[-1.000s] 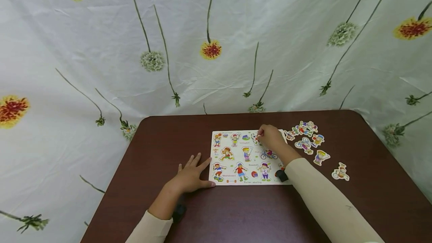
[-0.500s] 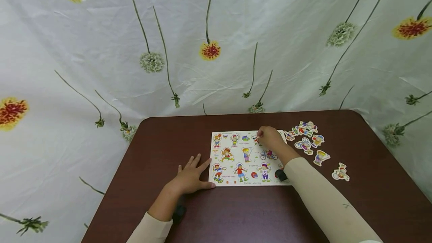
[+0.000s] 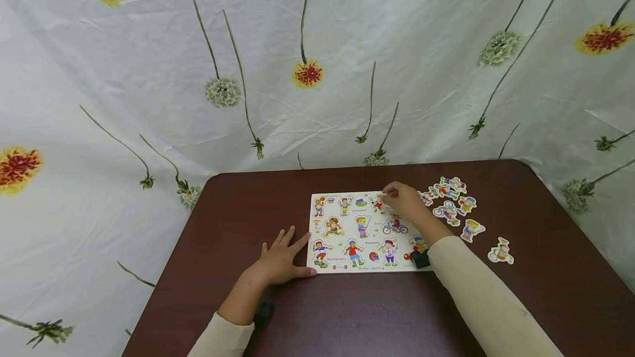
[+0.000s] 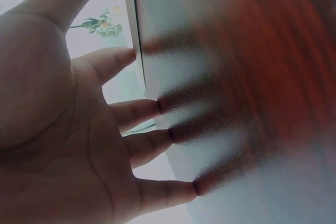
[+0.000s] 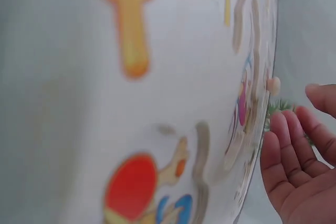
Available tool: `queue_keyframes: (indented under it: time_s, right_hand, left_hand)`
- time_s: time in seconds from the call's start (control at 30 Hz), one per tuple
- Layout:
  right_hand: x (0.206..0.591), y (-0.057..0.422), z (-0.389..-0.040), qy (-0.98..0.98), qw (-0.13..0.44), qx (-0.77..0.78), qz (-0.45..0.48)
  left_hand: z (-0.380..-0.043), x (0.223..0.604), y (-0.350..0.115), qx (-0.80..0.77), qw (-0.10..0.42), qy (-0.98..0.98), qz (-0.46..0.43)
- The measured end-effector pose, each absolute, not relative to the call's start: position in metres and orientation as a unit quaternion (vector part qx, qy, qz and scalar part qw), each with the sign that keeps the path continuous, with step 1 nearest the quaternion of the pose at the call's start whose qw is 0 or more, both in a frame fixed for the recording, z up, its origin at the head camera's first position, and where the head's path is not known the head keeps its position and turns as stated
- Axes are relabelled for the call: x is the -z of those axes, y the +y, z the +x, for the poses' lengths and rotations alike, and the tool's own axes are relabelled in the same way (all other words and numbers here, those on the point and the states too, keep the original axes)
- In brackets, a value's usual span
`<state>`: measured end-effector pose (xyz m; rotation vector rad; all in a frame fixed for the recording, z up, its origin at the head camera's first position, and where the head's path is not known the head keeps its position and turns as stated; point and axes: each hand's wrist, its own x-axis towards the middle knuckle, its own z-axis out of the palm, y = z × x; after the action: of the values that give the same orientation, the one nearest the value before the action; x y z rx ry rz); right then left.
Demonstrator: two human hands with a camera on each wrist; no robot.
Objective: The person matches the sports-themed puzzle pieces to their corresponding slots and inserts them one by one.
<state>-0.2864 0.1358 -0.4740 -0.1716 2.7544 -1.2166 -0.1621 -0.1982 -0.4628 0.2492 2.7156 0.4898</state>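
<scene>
A white puzzle board (image 3: 347,252) printed with cartoon children at sports lies on the table. My left hand (image 3: 278,258) spreads its fingers at the board's left side, thumb at the lower left corner and index fingertip at the edge. In the left wrist view its straight fingertips (image 4: 181,190) touch the tabletop. My right hand (image 3: 404,203) hovers over the board's upper right, fingertips beside a football-player piece (image 3: 377,204). The right wrist view shows thumb and loosely bent fingers (image 5: 283,150) apart, nothing between them. Small pale knobs (image 5: 273,86) stand up from the board.
Several loose cut-out figure pieces (image 3: 447,212) lie right of the board, some overlapping. One cyclist-like piece (image 3: 501,251) lies apart, nearer the right sleeve (image 3: 486,291). Behind the brown table (image 3: 238,203) hangs a flowered white cloth (image 3: 317,120).
My right hand stays over the upper right piece, then draws back slightly to the right, uncovering the football player and more of the lower right figure. The left hand keeps its place.
</scene>
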Motion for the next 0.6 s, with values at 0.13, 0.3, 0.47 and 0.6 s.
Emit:
queue_keyframes:
  time_s: [0.13,0.3,0.47,0.6]
  right_hand:
    - [0.472,0.144,-0.282,0.898,0.043,0.435,-0.053]
    - [0.466,0.155,-0.275,0.884,0.023,0.464,-0.039]
    - [0.464,0.172,-0.265,0.877,0.021,0.479,-0.020]
    - [0.467,0.188,-0.254,0.875,0.016,0.483,-0.012]
  left_hand:
    - [-0.162,0.462,-0.198,-0.174,0.183,0.963,0.089]
    - [-0.161,0.462,-0.198,-0.178,0.182,0.963,0.090]
    - [-0.160,0.462,-0.198,-0.180,0.183,0.962,0.091]
    - [-0.160,0.462,-0.198,-0.181,0.185,0.962,0.089]
